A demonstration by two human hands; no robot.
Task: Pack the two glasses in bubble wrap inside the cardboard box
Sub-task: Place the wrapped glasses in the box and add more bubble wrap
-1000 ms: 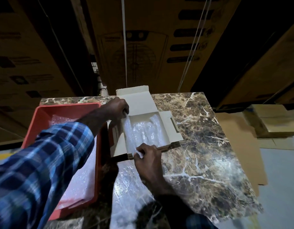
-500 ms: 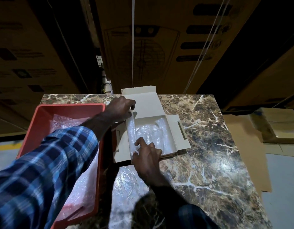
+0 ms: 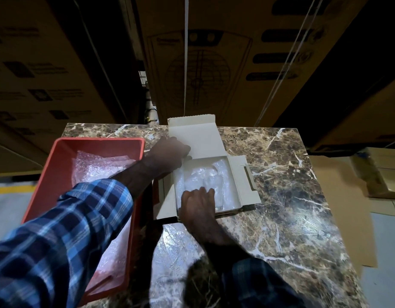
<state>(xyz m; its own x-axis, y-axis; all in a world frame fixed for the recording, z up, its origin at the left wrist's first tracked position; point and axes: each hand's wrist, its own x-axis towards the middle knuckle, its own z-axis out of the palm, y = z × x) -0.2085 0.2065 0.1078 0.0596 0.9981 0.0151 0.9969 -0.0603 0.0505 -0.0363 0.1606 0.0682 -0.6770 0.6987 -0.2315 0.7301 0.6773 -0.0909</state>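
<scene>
Head: crinkly bubble wrap [image 3: 201, 178] in cardboard box [image 3: 236, 181]

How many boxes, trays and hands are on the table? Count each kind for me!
Small open cardboard box, with bubble wrap inside: 1
Red tray: 1
Hands, the left hand and right hand: 2
Total: 4

We note a matt, pale cardboard box [image 3: 201, 138] lined with clear, crinkled bubble wrap [image 3: 205, 176] that glints. It sits on a polished brown marble-look tabletop [image 3: 281, 196] with strong glare. The orange tray [image 3: 58, 165] looks smooth plastic; the sleeve [image 3: 65, 230] is woven plaid cloth.
</scene>
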